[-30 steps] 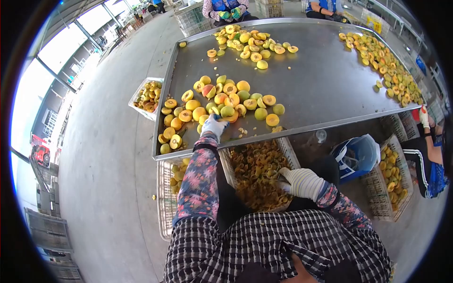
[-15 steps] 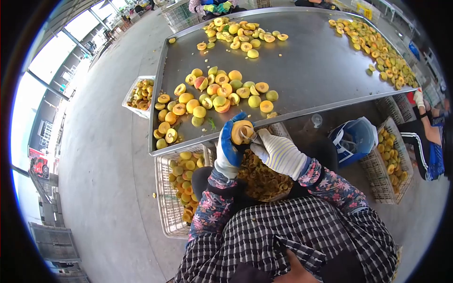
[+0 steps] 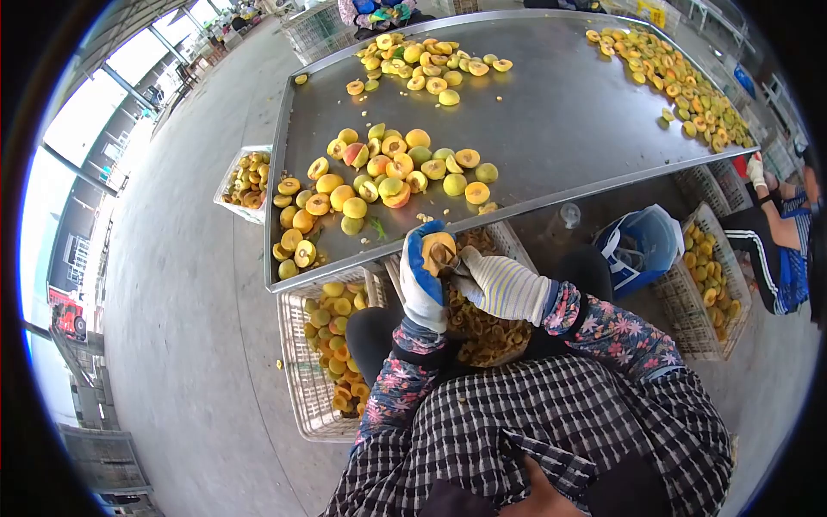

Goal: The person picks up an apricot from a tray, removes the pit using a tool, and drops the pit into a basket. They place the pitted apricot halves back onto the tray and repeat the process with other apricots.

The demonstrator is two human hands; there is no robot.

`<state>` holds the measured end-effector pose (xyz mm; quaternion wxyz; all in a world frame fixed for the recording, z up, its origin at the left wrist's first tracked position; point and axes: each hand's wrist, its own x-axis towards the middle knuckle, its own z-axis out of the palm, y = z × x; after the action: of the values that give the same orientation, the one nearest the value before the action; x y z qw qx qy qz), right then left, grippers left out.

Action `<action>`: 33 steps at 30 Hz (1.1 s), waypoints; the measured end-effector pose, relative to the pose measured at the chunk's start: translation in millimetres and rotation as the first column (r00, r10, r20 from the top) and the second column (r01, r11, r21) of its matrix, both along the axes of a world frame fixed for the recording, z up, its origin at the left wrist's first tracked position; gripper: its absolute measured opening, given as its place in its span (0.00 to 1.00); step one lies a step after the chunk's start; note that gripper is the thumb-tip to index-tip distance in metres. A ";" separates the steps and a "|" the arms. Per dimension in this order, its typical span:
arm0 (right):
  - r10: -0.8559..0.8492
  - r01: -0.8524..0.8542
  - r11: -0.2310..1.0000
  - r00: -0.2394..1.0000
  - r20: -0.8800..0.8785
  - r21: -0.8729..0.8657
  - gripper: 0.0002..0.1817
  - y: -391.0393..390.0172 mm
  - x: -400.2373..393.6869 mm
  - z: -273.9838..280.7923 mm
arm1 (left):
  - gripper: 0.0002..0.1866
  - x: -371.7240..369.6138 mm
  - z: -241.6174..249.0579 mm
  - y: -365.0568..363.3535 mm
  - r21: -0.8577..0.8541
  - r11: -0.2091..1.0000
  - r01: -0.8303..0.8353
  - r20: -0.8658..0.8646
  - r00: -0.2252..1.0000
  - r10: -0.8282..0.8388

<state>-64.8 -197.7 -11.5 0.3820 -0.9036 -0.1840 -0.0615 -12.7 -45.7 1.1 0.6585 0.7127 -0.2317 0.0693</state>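
My left hand (image 3: 422, 280), in a white and blue glove, is wrapped round a halved peach-like fruit (image 3: 438, 250), cut side up, just below the metal table's near edge. My right hand (image 3: 504, 286), in a striped knit glove, pinches a small metal tool (image 3: 457, 265) whose tip is at the middle of the fruit; its shape is largely hidden. Beneath my hands a crate (image 3: 510, 244) holds brown fruit scraps (image 3: 482, 332). On the table (image 3: 551, 121), beyond my left hand, lies a pile of halved fruit (image 3: 396, 168).
A crate (image 3: 297, 379) of fruit halves stands at my left, another (image 3: 239, 185) beyond it. At right are a blue-and-white bucket (image 3: 642, 250), a fruit crate (image 3: 711, 332) and a seated person (image 3: 767, 241). Another person (image 3: 383, 13) sits across the table, near more fruit.
The view has shifted slightly, so the table and crates sit a little further left. My left hand has turned the fruit somewhat, and my right hand has moved with the tool against it.
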 end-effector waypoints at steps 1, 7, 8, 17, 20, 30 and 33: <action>0.003 -0.005 1.000 0.997 -0.079 -0.022 0.17 -0.6 -4.0 12.6 | 0.23 0.3 3.2 5.5 0.079 0.997 0.016 0.014 1.000 -0.017; 0.101 -0.060 0.968 0.981 -0.163 0.242 0.14 -6.7 -2.9 18.5 | 0.30 15.9 -17.4 6.1 -0.636 0.764 0.112 -0.384 0.812 -0.439; 0.104 -0.049 0.949 0.981 -0.166 0.310 0.14 -5.2 -3.0 18.1 | 0.33 5.1 -5.7 -7.9 -0.656 0.755 0.025 -0.365 0.864 -0.346; 0.198 -0.192 0.979 0.976 -0.088 0.069 0.16 -11.3 -3.2 8.2 | 0.27 13.3 -6.2 2.8 -0.592 0.797 0.121 -0.435 0.784 -0.443; 0.080 -0.146 0.940 0.972 0.219 0.307 0.16 7.8 -10.8 -7.6 | 0.24 16.2 -9.9 8.0 -0.611 0.777 0.152 -0.486 0.703 -0.520; 0.159 -0.122 0.966 0.976 -0.147 0.230 0.20 -3.3 -7.3 -27.8 | 0.19 39.4 -20.4 19.3 -0.057 0.840 0.539 -0.137 0.829 -0.542; 0.087 -0.029 0.950 0.980 -0.177 0.311 0.22 1.4 -8.7 -26.3 | 0.22 41.7 -10.8 12.7 -0.160 0.841 0.516 -0.403 0.744 -0.533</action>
<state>-73.4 -196.3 -37.8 0.5350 -0.8292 -0.1618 0.0077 29.1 -32.9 -9.7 0.6990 0.6031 -0.2694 -0.2739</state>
